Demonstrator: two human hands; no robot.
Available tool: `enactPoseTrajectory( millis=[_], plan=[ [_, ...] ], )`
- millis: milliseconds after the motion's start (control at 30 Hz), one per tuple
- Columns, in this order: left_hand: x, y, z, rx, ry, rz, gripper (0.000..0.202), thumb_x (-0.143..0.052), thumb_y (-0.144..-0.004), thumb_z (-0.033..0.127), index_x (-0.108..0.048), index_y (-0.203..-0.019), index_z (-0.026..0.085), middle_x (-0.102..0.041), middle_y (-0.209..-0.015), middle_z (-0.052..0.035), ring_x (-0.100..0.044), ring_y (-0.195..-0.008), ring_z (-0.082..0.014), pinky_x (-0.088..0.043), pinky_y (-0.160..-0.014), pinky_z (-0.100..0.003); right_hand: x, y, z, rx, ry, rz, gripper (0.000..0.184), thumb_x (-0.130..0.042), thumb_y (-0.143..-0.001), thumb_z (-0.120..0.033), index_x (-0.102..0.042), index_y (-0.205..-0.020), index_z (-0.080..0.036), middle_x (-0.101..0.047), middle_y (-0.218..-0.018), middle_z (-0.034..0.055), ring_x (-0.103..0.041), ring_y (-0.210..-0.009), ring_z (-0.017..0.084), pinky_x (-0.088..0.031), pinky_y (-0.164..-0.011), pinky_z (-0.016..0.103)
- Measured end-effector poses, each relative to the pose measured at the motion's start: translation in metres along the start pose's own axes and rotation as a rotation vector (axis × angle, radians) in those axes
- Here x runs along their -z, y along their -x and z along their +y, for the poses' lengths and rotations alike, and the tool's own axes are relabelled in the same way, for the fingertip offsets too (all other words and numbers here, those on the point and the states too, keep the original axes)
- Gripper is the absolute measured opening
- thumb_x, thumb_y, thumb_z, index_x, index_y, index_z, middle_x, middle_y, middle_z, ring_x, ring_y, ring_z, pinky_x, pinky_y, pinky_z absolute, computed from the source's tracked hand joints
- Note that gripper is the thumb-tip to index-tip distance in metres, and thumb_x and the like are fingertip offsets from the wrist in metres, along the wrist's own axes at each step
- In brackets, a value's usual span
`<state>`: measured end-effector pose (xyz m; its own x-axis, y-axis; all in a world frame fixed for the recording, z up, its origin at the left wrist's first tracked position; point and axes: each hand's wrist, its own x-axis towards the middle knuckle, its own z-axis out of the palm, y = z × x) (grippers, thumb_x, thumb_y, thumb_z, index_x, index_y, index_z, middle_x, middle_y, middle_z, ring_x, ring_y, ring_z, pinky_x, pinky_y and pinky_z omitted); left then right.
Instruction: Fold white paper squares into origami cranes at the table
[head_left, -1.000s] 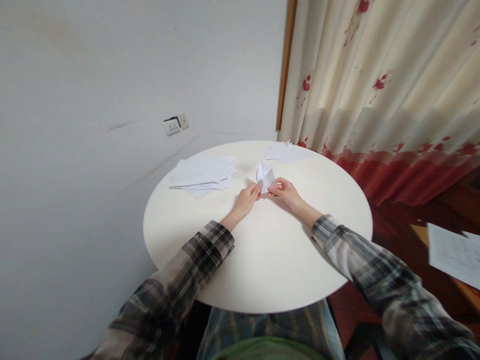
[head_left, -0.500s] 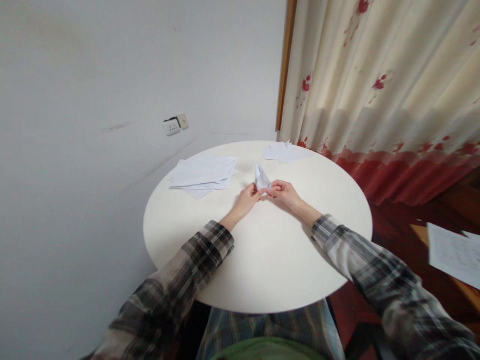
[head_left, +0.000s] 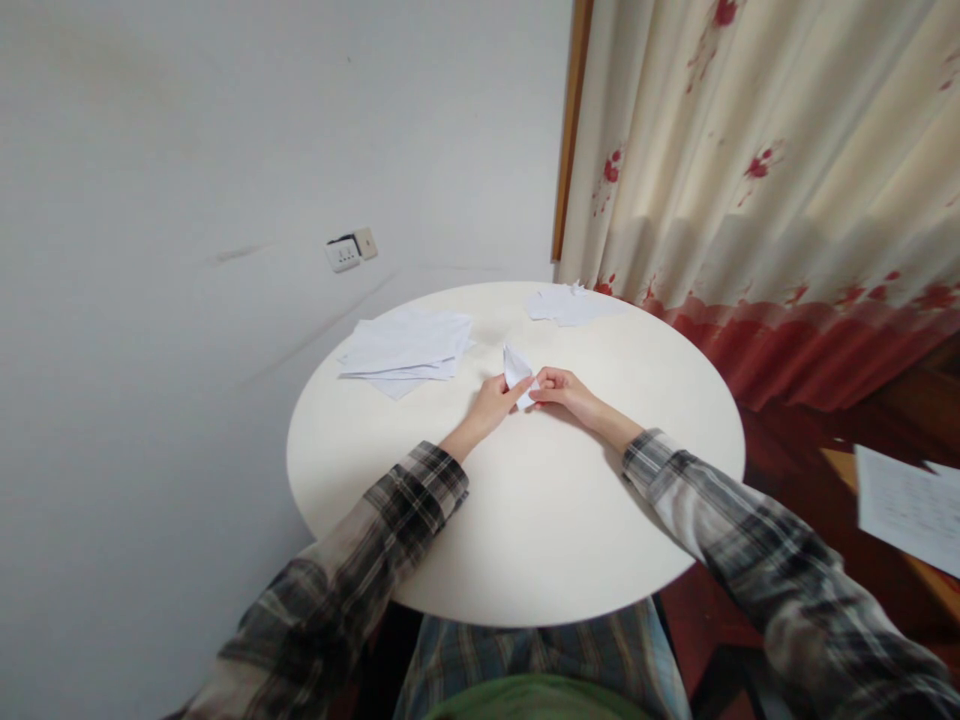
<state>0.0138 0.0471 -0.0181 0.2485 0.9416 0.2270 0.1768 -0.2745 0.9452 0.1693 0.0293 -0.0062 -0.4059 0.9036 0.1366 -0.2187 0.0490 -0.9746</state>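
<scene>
A small folded piece of white paper [head_left: 516,366] stands up between my two hands over the round white table [head_left: 525,520]. My left hand [head_left: 493,401] pinches its lower left side with closed fingers. My right hand [head_left: 564,389] is curled and pinches the paper's lower right side. Both wrists rest on the tabletop, and the paper's bottom part is hidden behind my fingers.
A loose stack of white sheets [head_left: 409,349] lies at the table's back left. More white paper pieces [head_left: 568,303] lie at the far edge. A cream curtain with red flowers [head_left: 757,190] hangs to the right. A printed sheet [head_left: 907,508] lies on a wooden surface at the right.
The folded paper has been pressed narrower and lower between my hands. Both hands stayed in nearly the same place, shifting slightly toward me.
</scene>
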Motion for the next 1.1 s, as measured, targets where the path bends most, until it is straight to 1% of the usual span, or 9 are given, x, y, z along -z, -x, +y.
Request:
enactPoseTrajectory(
  millis=[100,200,367,467,567,833,1000,1100],
  plan=[
    [-0.0014,-0.0004,0.0032,0.025,0.044,-0.021,0.046,-0.058,-0.065,0.058,-0.057,-0.063,0.012,-0.050,-0.050,0.0010,-0.040,-0.044,-0.0074,-0.029,-0.041,-0.021,-0.0007,0.0003,0.0001,-0.016,-0.024,-0.006,0.022,-0.071,-0.063,-0.032,-0.056,-0.065,-0.016,-0.059,-0.062,-0.0022,-0.057,-0.058,0.009,-0.046,-0.061,0.023],
    [-0.0022,-0.0009,0.0067,0.082,0.090,-0.038,0.045,-0.060,-0.065,0.056,-0.059,-0.065,0.011,-0.054,-0.052,-0.0008,-0.045,-0.047,-0.0096,-0.033,-0.044,-0.022,0.0003,-0.0005,0.0011,-0.016,-0.014,0.000,0.024,-0.068,-0.067,-0.037,-0.058,-0.066,-0.016,-0.058,-0.063,-0.0017,-0.053,-0.058,0.009,-0.043,-0.059,0.022],
    [-0.0006,-0.0019,0.0090,0.125,0.135,-0.084,0.041,-0.059,-0.069,0.051,-0.063,-0.071,0.011,-0.057,-0.054,-0.0019,-0.053,-0.056,-0.0140,-0.039,-0.052,-0.025,0.0012,-0.0003,0.0013,0.002,0.013,-0.010,0.025,-0.069,-0.067,-0.038,-0.059,-0.068,-0.015,-0.053,-0.058,-0.0039,-0.045,-0.052,0.006,-0.034,-0.051,0.020],
    [0.0007,-0.0018,0.0084,0.137,0.161,-0.099,0.042,-0.060,-0.068,0.052,-0.063,-0.072,0.010,-0.057,-0.053,-0.0014,-0.054,-0.055,-0.0139,-0.039,-0.053,-0.024,0.0003,0.0007,0.0000,-0.018,0.006,-0.011,0.026,-0.071,-0.064,-0.037,-0.060,-0.071,-0.015,-0.054,-0.059,-0.0040,-0.045,-0.052,0.006,-0.033,-0.051,0.020],
    [0.0011,-0.0010,0.0079,0.138,0.181,-0.126,0.043,-0.062,-0.066,0.053,-0.062,-0.071,0.010,-0.056,-0.052,-0.0007,-0.053,-0.054,-0.0130,-0.038,-0.051,-0.023,-0.0009,0.0009,-0.0009,-0.021,-0.011,-0.003,0.027,-0.074,-0.060,-0.034,-0.057,-0.070,-0.016,-0.055,-0.059,-0.0042,-0.047,-0.053,0.006,-0.034,-0.053,0.021],
    [0.0004,-0.0003,0.0061,0.138,0.140,-0.136,0.051,-0.057,-0.063,0.062,-0.055,-0.060,0.012,-0.052,-0.051,0.0006,-0.044,-0.047,-0.0084,-0.032,-0.045,-0.021,-0.0031,-0.0004,-0.0043,0.058,0.036,0.066,0.029,-0.074,-0.059,-0.032,-0.050,-0.059,-0.017,-0.053,-0.054,-0.0054,-0.046,-0.051,0.006,-0.033,-0.053,0.021],
    [0.0021,0.0006,0.0045,0.072,0.098,-0.247,0.048,-0.059,-0.064,0.059,-0.057,-0.066,0.012,-0.052,-0.051,0.0016,-0.045,-0.044,-0.0077,-0.036,-0.046,-0.022,0.0003,-0.0019,-0.0035,0.107,0.070,0.130,0.031,-0.073,-0.059,-0.035,-0.048,-0.060,-0.017,-0.055,-0.053,-0.0045,-0.048,-0.052,0.008,-0.033,-0.054,0.022],
    [0.0022,0.0009,0.0047,0.040,0.062,-0.297,0.045,-0.057,-0.068,0.057,-0.056,-0.062,0.012,-0.054,-0.051,-0.0001,-0.048,-0.046,-0.0082,-0.039,-0.049,-0.022,0.0032,-0.0032,-0.0026,0.149,0.088,0.205,0.031,-0.073,-0.059,-0.035,-0.048,-0.060,-0.017,-0.053,-0.051,-0.0052,-0.047,-0.051,0.008,-0.033,-0.053,0.022]
  ],
)
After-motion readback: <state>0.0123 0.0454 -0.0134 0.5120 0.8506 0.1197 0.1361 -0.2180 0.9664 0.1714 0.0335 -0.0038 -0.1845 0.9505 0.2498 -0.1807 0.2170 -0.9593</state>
